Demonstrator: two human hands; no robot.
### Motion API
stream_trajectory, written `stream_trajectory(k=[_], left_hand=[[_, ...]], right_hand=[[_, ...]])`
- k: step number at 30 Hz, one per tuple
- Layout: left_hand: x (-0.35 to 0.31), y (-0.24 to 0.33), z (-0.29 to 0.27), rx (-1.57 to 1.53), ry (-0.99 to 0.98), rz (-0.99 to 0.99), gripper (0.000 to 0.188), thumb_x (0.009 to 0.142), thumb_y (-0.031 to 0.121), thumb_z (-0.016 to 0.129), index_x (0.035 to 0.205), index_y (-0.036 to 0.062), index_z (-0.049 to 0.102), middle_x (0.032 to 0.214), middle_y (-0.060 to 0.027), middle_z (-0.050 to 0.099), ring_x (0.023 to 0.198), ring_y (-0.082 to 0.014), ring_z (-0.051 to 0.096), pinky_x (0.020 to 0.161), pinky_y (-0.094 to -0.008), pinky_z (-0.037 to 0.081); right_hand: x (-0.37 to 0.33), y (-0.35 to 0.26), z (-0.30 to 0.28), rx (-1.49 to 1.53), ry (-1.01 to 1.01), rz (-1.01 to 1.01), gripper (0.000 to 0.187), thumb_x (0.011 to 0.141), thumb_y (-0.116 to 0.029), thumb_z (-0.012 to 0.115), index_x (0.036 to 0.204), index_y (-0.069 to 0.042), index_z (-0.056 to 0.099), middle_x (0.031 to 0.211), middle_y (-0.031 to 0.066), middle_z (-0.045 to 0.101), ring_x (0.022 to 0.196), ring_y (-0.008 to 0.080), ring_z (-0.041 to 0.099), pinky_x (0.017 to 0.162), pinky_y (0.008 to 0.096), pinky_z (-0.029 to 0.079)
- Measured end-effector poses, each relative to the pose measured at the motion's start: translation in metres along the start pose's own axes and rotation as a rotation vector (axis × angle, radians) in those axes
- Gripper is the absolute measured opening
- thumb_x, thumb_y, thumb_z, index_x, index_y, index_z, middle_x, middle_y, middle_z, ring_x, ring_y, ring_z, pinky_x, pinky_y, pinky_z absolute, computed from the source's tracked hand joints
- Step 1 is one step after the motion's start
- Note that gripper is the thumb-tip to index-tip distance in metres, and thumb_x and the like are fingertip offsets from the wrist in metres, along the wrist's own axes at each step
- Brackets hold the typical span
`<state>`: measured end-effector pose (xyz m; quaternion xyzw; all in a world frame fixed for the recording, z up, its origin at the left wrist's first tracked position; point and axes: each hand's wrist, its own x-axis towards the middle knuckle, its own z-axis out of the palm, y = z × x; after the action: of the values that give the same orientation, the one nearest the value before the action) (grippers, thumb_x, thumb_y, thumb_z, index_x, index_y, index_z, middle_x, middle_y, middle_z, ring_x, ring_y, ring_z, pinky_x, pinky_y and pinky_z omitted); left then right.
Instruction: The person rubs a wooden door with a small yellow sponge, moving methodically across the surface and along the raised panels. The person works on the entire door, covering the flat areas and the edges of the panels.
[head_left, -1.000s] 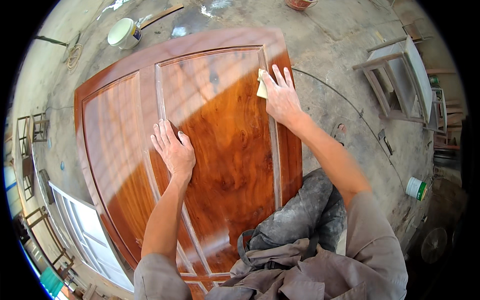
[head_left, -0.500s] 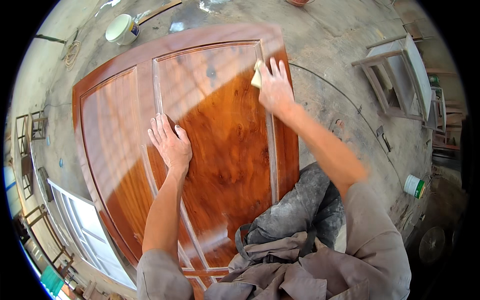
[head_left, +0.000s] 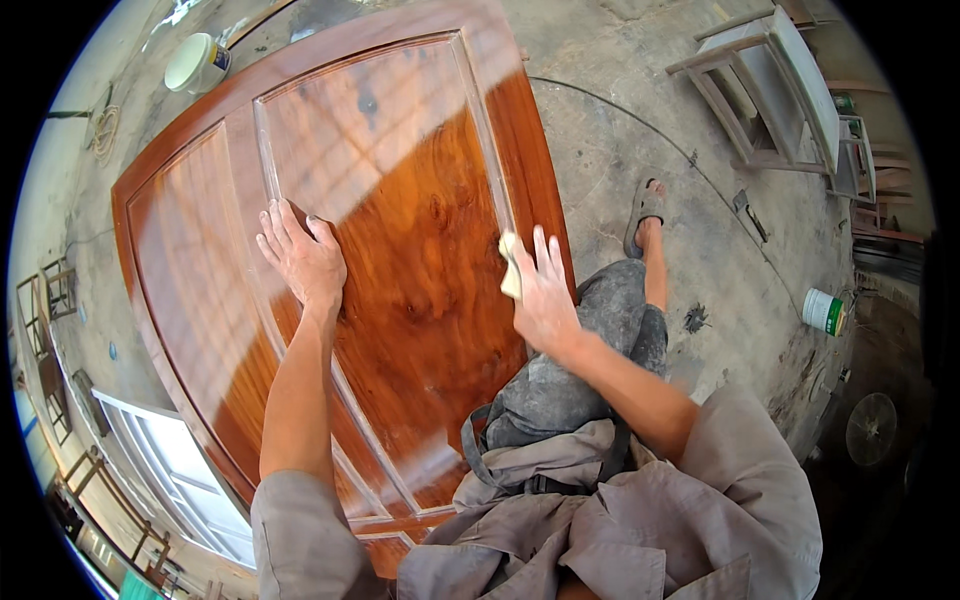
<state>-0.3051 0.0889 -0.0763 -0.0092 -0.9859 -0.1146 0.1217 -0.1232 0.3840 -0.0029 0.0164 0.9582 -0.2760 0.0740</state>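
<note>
A large glossy red-brown wooden door [head_left: 420, 300] with recessed panels lies in front of me, its mouldings streaked with whitish dust. My left hand [head_left: 308, 262] rests flat on it, fingers spread, beside the moulding left of the middle panel. At the right-hand moulding [head_left: 485, 150], my right hand [head_left: 545, 303] presses a folded piece of pale yellow sandpaper [head_left: 511, 266] against the wood. Thumb and palm side are partly hidden, while its upper fingers stretch forward. Dust whitens the fingers of both hands.
My bent leg [head_left: 560, 330] is against the door's right edge. A dark cable [head_left: 640, 125] crosses the concrete floor. Farther right are a wooden stool-like frame [head_left: 760, 100] and a white-green can [head_left: 822, 312]. A white bucket [head_left: 195, 65] stands at the far left; a white panelled frame [head_left: 180, 470] lies nearer.
My right hand has slid the sandpaper down the right moulding toward me. My left hand stays on the same part of the door. The whole view has shifted, showing more of my right foot.
</note>
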Motion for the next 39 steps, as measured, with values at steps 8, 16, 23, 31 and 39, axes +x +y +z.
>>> stream_trajectory(k=[8, 16, 23, 31, 39], left_hand=[[0.001, 0.003, 0.000, -0.029, -0.025, 0.001, 0.056, 0.107, 0.027, 0.048, 0.155, -0.0003, 0.042, 0.163, -0.0184, 0.044, 0.158, -0.0335, 0.029, 0.131, -0.0527, 0.016], [0.002, 0.008, 0.000, -0.028, -0.035, -0.011, 0.057, 0.106, 0.027, 0.048, 0.157, 0.0003, 0.040, 0.163, -0.0182, 0.044, 0.158, -0.0332, 0.029, 0.131, -0.0526, 0.017], [0.000, 0.007, -0.002, -0.028, -0.054, -0.026, 0.058, 0.107, 0.028, 0.048, 0.157, 0.0002, 0.040, 0.163, -0.0179, 0.043, 0.159, -0.0327, 0.028, 0.132, -0.0518, 0.016], [0.004, 0.008, -0.001, -0.050, -0.026, -0.021, 0.057, 0.106, 0.027, 0.049, 0.157, 0.0008, 0.041, 0.163, -0.0180, 0.044, 0.158, -0.0329, 0.029, 0.131, -0.0520, 0.016], [0.000, 0.000, 0.001, -0.028, -0.020, -0.019, 0.056, 0.106, 0.026, 0.050, 0.155, 0.0003, 0.043, 0.162, -0.0185, 0.045, 0.158, -0.0341, 0.030, 0.131, -0.0529, 0.017]], right_hand=[[0.033, 0.007, -0.003, 0.063, 0.056, 0.027, 0.079, 0.080, 0.014, 0.055, 0.155, 0.006, 0.033, 0.155, 0.0386, 0.037, 0.152, 0.0591, 0.021, 0.129, 0.0634, 0.017], [-0.013, 0.003, 0.000, 0.054, 0.036, 0.064, 0.078, 0.079, 0.012, 0.055, 0.155, 0.008, 0.034, 0.155, 0.0380, 0.038, 0.154, 0.0582, 0.019, 0.128, 0.0643, 0.017], [-0.034, -0.004, -0.004, 0.059, -0.008, 0.117, 0.074, 0.083, 0.011, 0.055, 0.153, 0.008, 0.035, 0.156, 0.0373, 0.038, 0.153, 0.0588, 0.020, 0.129, 0.0635, 0.018], [-0.045, -0.011, -0.001, 0.120, 0.019, 0.167, 0.073, 0.083, 0.013, 0.053, 0.154, 0.004, 0.036, 0.155, 0.0475, 0.028, 0.152, 0.0609, 0.021, 0.128, 0.0626, 0.018], [-0.056, -0.011, -0.002, 0.118, -0.062, 0.180, 0.077, 0.082, 0.012, 0.056, 0.156, 0.006, 0.032, 0.158, 0.0455, 0.026, 0.153, 0.0613, 0.020, 0.129, 0.0625, 0.018]])
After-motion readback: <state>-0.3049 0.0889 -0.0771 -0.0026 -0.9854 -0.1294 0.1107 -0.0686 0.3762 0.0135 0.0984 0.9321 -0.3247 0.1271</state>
